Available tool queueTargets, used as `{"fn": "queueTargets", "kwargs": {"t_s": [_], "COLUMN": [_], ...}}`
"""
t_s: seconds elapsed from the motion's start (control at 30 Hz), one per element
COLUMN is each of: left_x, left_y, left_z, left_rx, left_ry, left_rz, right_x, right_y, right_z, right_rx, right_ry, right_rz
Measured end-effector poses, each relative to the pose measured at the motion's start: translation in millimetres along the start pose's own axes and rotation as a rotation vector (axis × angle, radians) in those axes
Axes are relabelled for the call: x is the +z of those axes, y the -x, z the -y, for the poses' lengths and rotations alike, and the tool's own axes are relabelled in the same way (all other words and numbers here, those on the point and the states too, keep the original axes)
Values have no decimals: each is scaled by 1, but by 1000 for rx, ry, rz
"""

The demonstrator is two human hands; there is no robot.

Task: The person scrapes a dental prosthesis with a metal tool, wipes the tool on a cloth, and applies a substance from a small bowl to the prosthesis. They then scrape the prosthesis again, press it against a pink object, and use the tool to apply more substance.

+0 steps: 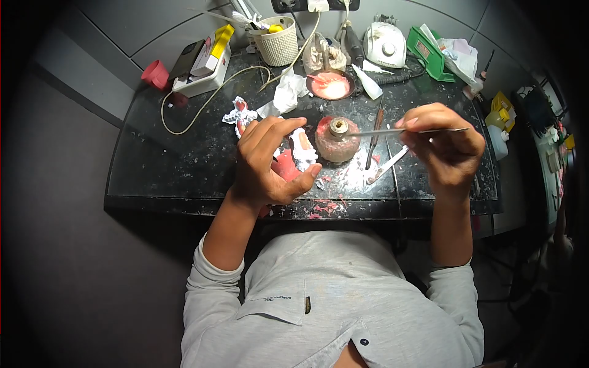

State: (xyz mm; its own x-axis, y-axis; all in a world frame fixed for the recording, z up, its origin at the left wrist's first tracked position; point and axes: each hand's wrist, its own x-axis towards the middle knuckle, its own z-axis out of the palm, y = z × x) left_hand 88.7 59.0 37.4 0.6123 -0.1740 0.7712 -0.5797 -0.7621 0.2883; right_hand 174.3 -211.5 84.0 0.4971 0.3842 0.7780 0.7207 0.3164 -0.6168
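Between the spread thumb and fingers of my left hand [267, 159] nothing is gripped; it hovers over a white and pink molded piece [304, 149] and a pink piece [286, 165] on the dark worktop. My right hand [445, 144] pinches a thin metal tool [386, 132], held level. The tool's tip points left, at the neck of a round, pink-stained burner-like pot [337, 142]. Whether tip and pot touch is unclear. Right of the pot lie a dark-handled tool [375, 138] and a pale knife-like tool [388, 165].
Behind stand a bowl of pink material [331, 84], a white basket [276, 46], a white device with a dial [385, 46] and a green box [431, 55]. A white tray [205, 80] and red cup [156, 75] sit back left. Pink scraps [328, 207] litter the front edge [165, 205].
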Motion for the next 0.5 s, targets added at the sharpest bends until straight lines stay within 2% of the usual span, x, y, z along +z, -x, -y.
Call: {"fn": "queueTargets", "kwargs": {"t_s": [0.07, 0.13, 0.2, 0.27, 0.5], "left_x": [1, 2, 3, 5, 6], "left_y": [0, -1, -2, -2, -3], "left_z": [-1, -1, -1, -1, -3], "left_rx": [-15, -11, -6, -7, -2], "left_ry": [19, 23, 27, 56, 33], "left_rz": [-16, -22, -27, -33, -13], "right_x": [-7, -14, -22, -26, -21], "right_y": [-2, -1, 2, 5, 7], "right_z": [-2, -1, -5, -2, 0], "right_rx": [-16, 110, 109, 245, 282], "right_ry": [32, 93, 102, 99, 127], "right_rz": [-54, -144, -152, -179, -189]}}
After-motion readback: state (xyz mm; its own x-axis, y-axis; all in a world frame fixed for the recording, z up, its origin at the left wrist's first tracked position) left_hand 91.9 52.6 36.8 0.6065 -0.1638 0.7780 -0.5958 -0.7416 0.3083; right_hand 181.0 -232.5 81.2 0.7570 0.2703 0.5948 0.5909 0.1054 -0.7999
